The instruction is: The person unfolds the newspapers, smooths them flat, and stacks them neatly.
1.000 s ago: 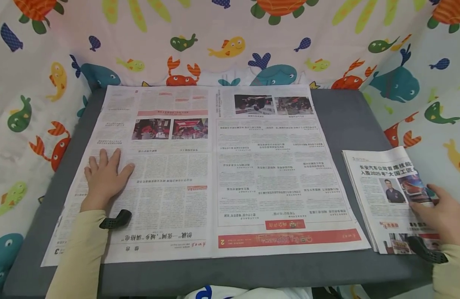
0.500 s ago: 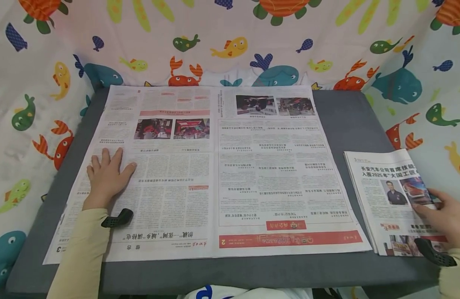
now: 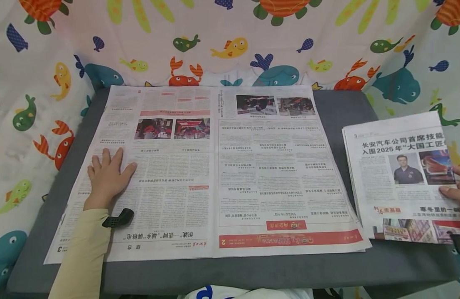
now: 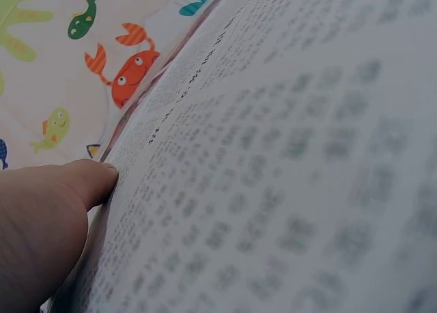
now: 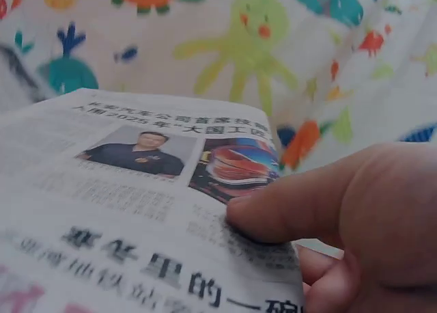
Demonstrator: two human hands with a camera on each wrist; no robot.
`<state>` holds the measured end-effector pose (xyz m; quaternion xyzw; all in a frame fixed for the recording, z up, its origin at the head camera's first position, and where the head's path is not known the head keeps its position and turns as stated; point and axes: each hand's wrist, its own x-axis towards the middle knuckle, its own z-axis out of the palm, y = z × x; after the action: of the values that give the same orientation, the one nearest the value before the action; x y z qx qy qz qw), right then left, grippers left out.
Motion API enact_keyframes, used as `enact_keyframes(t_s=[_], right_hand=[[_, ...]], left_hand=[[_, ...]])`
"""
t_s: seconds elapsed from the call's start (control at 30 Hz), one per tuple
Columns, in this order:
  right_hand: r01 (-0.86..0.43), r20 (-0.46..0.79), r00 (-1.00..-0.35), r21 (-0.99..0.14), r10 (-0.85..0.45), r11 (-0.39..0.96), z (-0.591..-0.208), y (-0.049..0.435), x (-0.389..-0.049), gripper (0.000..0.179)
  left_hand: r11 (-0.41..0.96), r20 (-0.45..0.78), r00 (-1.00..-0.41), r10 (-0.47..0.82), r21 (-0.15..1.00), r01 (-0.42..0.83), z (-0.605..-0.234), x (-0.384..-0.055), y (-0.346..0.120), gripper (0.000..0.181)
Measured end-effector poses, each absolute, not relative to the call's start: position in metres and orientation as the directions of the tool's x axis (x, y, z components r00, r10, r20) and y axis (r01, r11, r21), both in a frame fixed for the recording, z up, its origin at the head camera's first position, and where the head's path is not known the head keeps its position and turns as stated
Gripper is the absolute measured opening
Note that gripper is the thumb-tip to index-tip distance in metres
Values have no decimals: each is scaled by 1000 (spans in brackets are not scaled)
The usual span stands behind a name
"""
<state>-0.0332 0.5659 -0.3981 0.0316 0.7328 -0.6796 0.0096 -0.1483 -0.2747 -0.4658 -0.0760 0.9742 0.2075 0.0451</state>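
A large newspaper sheet [image 3: 252, 178] lies spread out, its print upside down to me. My left hand [image 3: 110, 176] rests flat on its left half with fingers spread. In the left wrist view the thumb [image 4: 89, 183] touches the printed paper. At the right, my right hand [image 3: 456, 189] pinches the right edge of a folded newspaper [image 3: 387, 199], thumb on top and fingers underneath. The right wrist view shows the thumb [image 5: 273, 210] pressing beside a printed photo. This folded stack is tilted up at its right side; part of the hand is cut off by the head view's edge.
A grey table [image 3: 230, 274] bears the papers. A white curtain [image 3: 147, 37] printed with sea animals rises behind it and along both sides. White cloth with blue marks [image 3: 230, 292] shows at the bottom edge. A black wrist strap [image 3: 119, 218] sits on the left sleeve.
My right hand has lifted the folded newspaper's right side and moved it up and to the right. My left hand stays in place on the spread sheet.
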Motion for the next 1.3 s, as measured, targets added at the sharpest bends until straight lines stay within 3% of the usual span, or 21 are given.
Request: enact_keyframes(t_s=[0.1,0.13,0.17,0.27,0.4,0.6,0.8,0.93,1.13,1.3], right_hand=[[-35,36,-999,-994,-13,-105,-379,542,-52,60],[-2,1,-1000,-971,3,-240,-372,530,-61,59],[-27,28,-1000,-955,-1,-294,-366,519,-68,59],[-25,29,-1000,-931,-5,-365,-347,483,-89,57],[84,-73,-996,-917,-43,-390,-325,435,-118,56],[247,-216,-968,-893,-124,-377,-318,347,-157,53],[363,-299,-929,-849,-218,-383,-341,257,-176,50],[404,-353,-911,-868,-213,-289,-375,214,-182,62],[464,-446,-884,-871,-137,-162,-418,187,-185,75],[450,-446,-890,-892,-95,-32,-427,192,-184,76]], left_hand=[[902,-119,-984,-132,397,-169,-466,-148,-276,81],[902,-118,-984,-132,396,-169,-466,-148,-276,81],[903,-117,-984,-132,396,-168,-466,-148,-276,80],[903,-116,-985,-128,398,-164,-466,-149,-276,80],[905,-121,-984,-131,392,-168,-464,-150,-273,80],[922,-62,-994,-95,372,-111,-444,-150,-246,77],[922,-51,-992,118,377,91,-412,-151,-183,70],[908,-106,-969,225,383,169,-413,-153,-145,66],[893,-168,-941,293,399,207,-432,-160,-115,60],[902,-191,-945,264,395,172,-444,-162,-107,60]])
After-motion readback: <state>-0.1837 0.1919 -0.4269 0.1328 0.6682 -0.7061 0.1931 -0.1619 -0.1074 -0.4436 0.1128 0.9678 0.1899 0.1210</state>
